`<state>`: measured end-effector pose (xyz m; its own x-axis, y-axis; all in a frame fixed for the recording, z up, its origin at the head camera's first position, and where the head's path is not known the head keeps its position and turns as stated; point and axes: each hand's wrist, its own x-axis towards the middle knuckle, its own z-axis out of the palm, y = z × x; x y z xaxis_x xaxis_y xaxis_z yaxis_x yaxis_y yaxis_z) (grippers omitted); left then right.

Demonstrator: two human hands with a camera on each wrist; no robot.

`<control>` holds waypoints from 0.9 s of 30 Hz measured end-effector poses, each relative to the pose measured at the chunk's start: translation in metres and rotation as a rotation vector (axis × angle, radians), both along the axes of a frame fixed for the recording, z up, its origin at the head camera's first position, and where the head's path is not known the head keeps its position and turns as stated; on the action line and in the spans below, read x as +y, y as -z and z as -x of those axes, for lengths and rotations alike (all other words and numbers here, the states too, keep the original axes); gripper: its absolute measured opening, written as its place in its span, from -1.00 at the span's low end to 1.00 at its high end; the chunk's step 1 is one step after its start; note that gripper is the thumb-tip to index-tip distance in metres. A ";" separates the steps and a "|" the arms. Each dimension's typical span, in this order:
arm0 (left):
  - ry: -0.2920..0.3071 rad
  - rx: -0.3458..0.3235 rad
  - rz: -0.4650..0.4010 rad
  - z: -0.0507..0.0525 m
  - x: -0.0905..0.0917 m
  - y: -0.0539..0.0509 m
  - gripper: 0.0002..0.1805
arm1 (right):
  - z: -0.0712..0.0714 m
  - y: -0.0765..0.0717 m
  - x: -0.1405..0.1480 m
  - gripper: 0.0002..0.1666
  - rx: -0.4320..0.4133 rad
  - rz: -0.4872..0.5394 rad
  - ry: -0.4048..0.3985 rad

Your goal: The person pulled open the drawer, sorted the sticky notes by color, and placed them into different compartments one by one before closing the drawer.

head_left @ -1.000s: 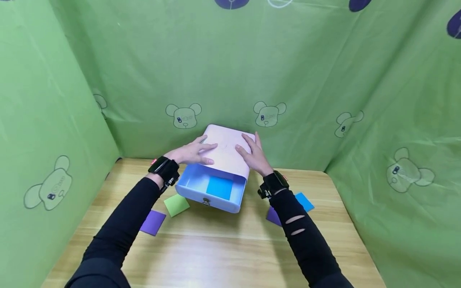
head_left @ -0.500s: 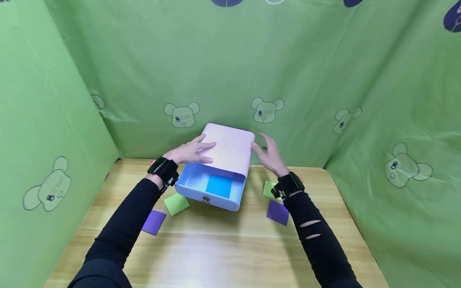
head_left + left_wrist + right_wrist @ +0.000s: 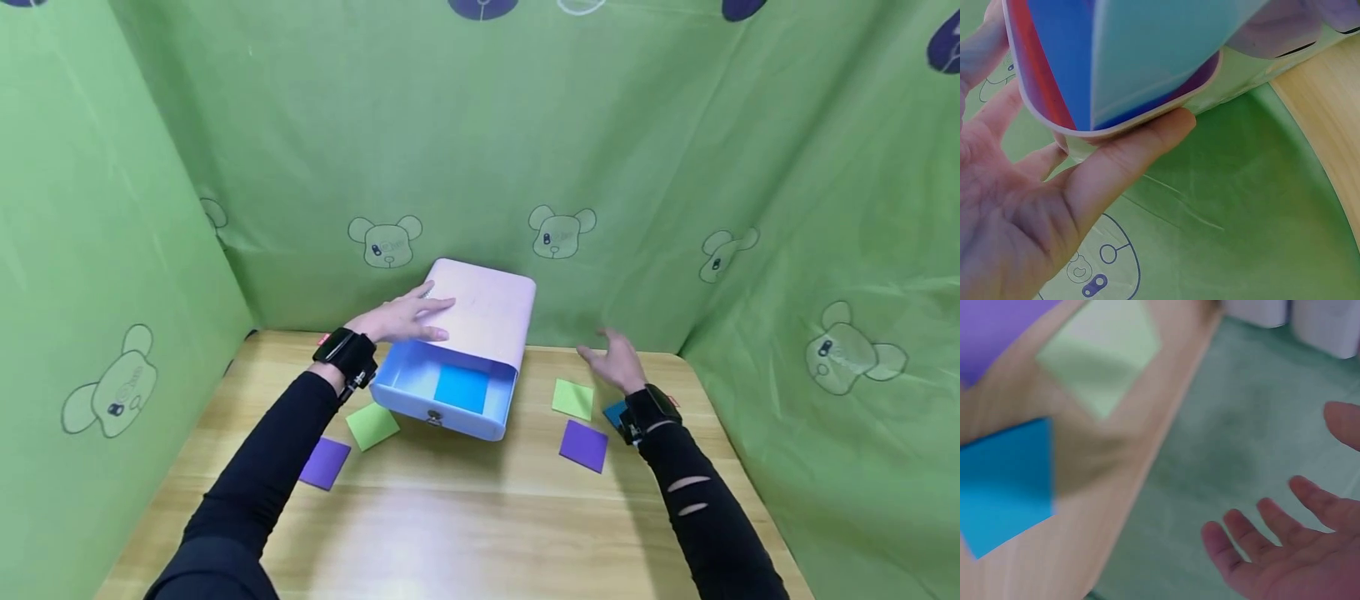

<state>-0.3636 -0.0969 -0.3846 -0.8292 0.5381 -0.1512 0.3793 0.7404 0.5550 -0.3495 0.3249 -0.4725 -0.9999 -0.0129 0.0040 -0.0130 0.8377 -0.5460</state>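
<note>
Right hand [image 3: 617,362] has shifted off the box, out right: fingers loosely spread, empty, over far edge of desk [image 3: 420,517]. Nearest, purple squares [image 3: 583,446]; behind them, green squares [image 3: 573,398]. Beyond, box: drawer [image 3: 465,423] pulled out, blue square [image 3: 461,388] inside, left hand [image 3: 397,319] laid spread on pink cover [image 3: 483,308]. Step looks like steadying box; next probably calls for lowering right fingers to a square. Drawer's rear hidden; wristband [image 3: 652,410] covers part of another blue square [image 3: 614,414]; right wrist view blurry.
</note>
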 end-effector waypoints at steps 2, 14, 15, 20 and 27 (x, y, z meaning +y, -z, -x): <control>0.000 -0.006 0.009 -0.002 -0.002 0.001 -0.20 | -0.006 0.008 0.009 -0.13 -0.056 -0.036 -0.015; 0.001 -0.007 0.005 -0.005 -0.006 -0.001 -0.21 | -0.018 0.042 0.056 0.01 -0.350 -0.224 0.028; -0.003 -0.007 0.005 -0.004 -0.006 -0.001 -0.21 | -0.018 0.044 0.059 0.01 -0.355 -0.241 0.036; -0.016 -0.012 -0.002 -0.007 -0.005 0.001 -0.21 | -0.021 0.061 0.071 -0.04 -0.383 -0.312 0.117; -0.024 0.004 0.008 -0.010 -0.009 -0.003 -0.21 | -0.021 0.067 0.076 -0.04 -0.411 -0.275 0.170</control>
<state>-0.3538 -0.1054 -0.3821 -0.8426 0.5166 -0.1520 0.3634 0.7538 0.5475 -0.3290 0.4006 -0.5400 -0.9063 0.2047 -0.3697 0.3049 0.9225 -0.2367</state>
